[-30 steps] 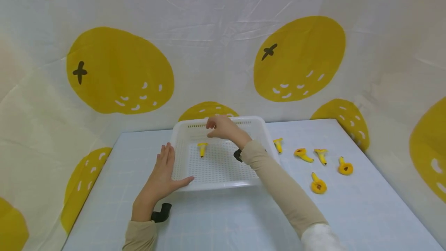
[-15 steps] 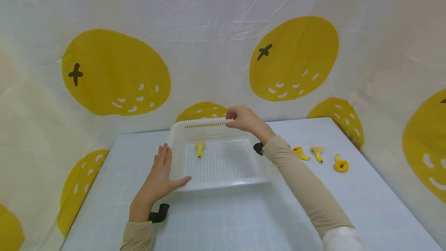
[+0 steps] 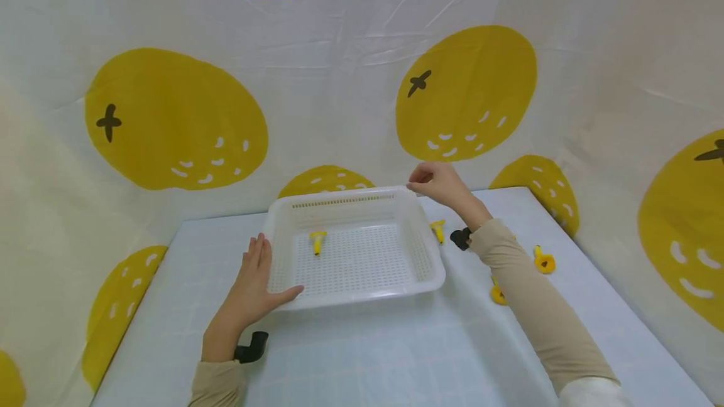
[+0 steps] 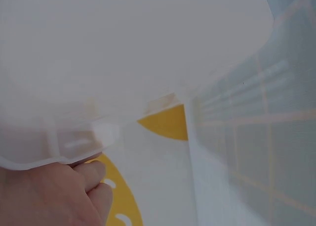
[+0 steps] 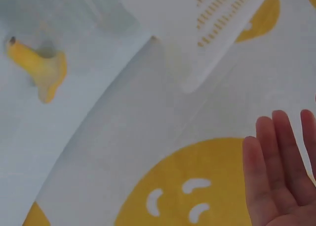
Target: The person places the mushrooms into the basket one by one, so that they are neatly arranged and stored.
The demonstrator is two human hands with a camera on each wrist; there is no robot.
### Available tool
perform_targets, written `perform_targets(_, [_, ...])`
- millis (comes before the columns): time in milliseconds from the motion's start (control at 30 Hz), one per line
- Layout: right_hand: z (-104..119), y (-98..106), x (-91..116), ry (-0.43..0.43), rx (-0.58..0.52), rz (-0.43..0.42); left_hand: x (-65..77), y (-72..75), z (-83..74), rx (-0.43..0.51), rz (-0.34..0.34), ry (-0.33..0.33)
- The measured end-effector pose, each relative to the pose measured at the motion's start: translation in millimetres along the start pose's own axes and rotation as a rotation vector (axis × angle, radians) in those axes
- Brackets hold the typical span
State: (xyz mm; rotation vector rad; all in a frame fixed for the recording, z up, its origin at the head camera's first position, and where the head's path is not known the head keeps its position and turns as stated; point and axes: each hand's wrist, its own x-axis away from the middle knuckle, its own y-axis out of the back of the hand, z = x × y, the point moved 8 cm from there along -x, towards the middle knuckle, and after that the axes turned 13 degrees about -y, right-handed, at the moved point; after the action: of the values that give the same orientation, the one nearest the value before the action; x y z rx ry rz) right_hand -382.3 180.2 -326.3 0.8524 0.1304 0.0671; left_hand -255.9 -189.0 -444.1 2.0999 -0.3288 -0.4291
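Note:
A white plastic basket (image 3: 356, 297) with a perforated bottom sits in the middle of the head view. One yellow chanterelle mushroom (image 3: 318, 242) lies inside it, left of centre. My left hand (image 3: 249, 284) grips the basket's left side, thumb over the front rim; the left wrist view shows those fingers (image 4: 91, 179) against the rim's outside. Just beyond the far right corner, my right hand (image 3: 444, 186) hovers with relaxed fingers and nothing held. Its fingers (image 5: 281, 161) look extended and apart from the basket in the right wrist view.
To the basket's right, loose chanterelles lie on the pale blue checked tablecloth (image 3: 362, 357): one mushroom (image 3: 438, 231) near its wall, another mushroom (image 3: 544, 261) farther right, and a third mushroom (image 3: 498, 294) partly behind the right sleeve. A fruit-patterned curtain (image 3: 339, 99) stands behind.
My right hand has moved rightward from above the basket to past its far right corner. The left hand keeps its hold on the basket. The head view has shifted slightly.

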Motion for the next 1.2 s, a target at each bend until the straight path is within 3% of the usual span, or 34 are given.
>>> perform_targets(267, [-60,41,10,-0.097,0.034,-0.071,1.4,2.9,-2.9,-0.004,0.004,0.004])
perform_targets(500, [-125,59,28,-0.193,0.061,-0.084,1.3,3.7,-4.2,-0.019,0.005,-0.008])
perform_targets(700, [-177,56,46,-0.337,0.190,0.011,1.5,1.7,-2.7,-0.021,-0.004,-0.027])
perform_targets(833, [-209,48,54,-0.422,0.270,0.139,2.0,1.3,-3.1,-0.019,-0.012,-0.040])
perform_targets(967, [-237,37,59,-0.510,0.275,0.246,2.6,1.3,-3.1,-0.017,-0.013,-0.038])
perform_targets(1200, [-254,30,60,-0.563,0.276,0.244,2.1,1.5,-3.4,-0.017,-0.011,-0.034])
